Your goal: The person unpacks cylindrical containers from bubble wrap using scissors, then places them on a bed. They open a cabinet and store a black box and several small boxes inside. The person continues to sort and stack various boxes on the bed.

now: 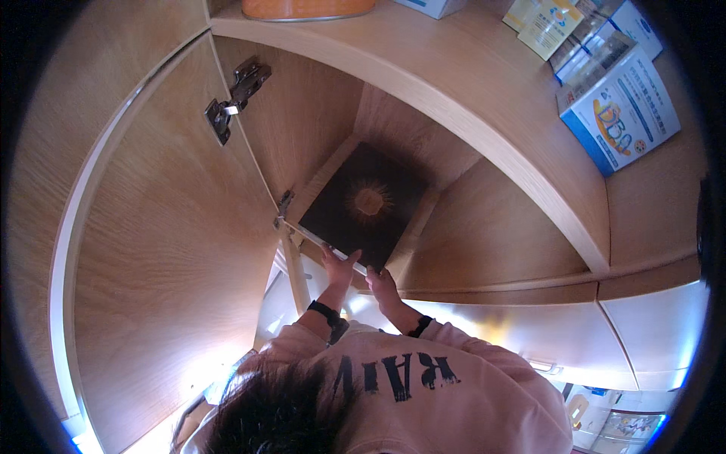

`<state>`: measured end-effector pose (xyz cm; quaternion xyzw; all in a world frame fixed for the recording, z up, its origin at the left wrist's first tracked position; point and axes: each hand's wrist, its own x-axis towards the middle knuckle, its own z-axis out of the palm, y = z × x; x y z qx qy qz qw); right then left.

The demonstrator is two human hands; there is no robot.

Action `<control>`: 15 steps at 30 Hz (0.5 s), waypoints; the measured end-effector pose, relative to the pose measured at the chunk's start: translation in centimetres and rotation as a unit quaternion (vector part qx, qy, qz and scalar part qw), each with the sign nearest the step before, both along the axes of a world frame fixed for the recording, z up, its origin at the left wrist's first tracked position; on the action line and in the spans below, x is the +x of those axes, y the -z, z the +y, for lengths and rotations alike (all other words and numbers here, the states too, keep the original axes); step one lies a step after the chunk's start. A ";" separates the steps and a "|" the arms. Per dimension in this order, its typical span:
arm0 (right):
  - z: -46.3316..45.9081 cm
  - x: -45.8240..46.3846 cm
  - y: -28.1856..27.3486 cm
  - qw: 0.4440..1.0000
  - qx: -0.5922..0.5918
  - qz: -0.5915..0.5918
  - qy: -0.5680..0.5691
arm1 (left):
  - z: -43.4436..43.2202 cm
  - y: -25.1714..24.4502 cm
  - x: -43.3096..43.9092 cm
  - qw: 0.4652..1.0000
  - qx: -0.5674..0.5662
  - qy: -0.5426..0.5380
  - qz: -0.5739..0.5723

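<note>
A flat black square box [363, 230] with a copper-coloured sunburst around a central emblem lies inside an open wooden cabinet compartment [488, 227]. My left hand [339, 269] grips the pale near edge of the box, its thumb on the top face and its other fingers towards the left. Close beside it, my right hand [385, 288] holds the same edge near the right-hand front corner. The undersides of both grips are hidden. Black bands circle both wrists.
A wooden door [176, 227] stands open at left on metal hinges [238, 96]. Above the compartment, a curved-looking shelf edge [431, 108] carries an orange container [306, 8], a white-and-blue carton [621, 113] and yellow sachets [550, 28]. Pale closed cabinet fronts [522, 329] are at lower right.
</note>
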<state>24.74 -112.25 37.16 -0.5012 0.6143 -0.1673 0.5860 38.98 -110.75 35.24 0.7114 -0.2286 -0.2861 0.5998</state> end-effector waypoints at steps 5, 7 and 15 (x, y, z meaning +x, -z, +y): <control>0.6 1.9 -1.4 0.985 0.106 -0.130 -0.049 | -0.9 0.9 6.0 0.996 0.017 0.079 -0.037; 2.9 3.5 -2.8 0.957 0.176 -0.229 0.031 | -1.6 1.5 9.0 0.984 -0.071 0.149 0.070; 1.6 7.9 -4.3 0.959 0.168 -0.227 0.002 | -6.4 3.9 15.5 0.961 -0.030 0.245 -0.122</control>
